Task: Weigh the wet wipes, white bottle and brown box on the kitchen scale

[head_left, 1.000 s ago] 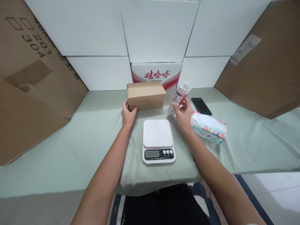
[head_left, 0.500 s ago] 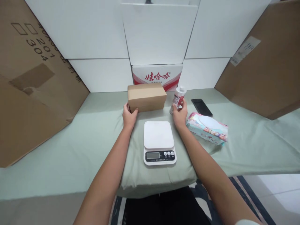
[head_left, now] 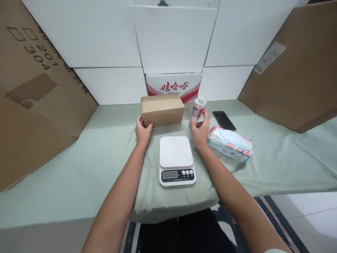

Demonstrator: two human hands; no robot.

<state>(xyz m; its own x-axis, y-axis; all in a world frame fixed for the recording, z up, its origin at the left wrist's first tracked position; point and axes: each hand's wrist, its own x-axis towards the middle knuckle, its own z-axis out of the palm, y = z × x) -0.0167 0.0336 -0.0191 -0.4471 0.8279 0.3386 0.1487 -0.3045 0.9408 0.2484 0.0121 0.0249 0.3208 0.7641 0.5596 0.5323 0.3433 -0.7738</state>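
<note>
The small bottle (head_left: 197,110), white with a red label and a white cap, stood nearly upright on the green cloth (head_left: 79,168), just behind and to the right of the kitchen scale (head_left: 176,160). The right hand (head_left: 200,131) was curled around the bottle's lower part, the thumb on its left side and the fingers (head_left: 206,119) on its right, so the hand was closed loosely about the bottle; whether the bottle's base rested on the cloth could not be told. The cardboard box (head_left: 162,110) lay on the cloth just behind the scale and slightly to its left, its long side facing the person. The left hand (head_left: 143,130) gripped the box's near left corner, thumb across the front face and the fingers hidden behind that end. The scale itself sat between the two forearms, its white platform bare and its display and three buttons toward the person. To the right of the scale lay a soft pack of tissues (head_left: 229,142) with a cartoon print, close to the right hand. A dark phone (head_left: 223,120) lay flat behind the pack, farther from the scale. Behind the box, against the white panels, stood a white carton with red lettering (head_left: 174,86). Large brown cardboard sheets (head_left: 31,105) leaned in well to either side of the scale.
</note>
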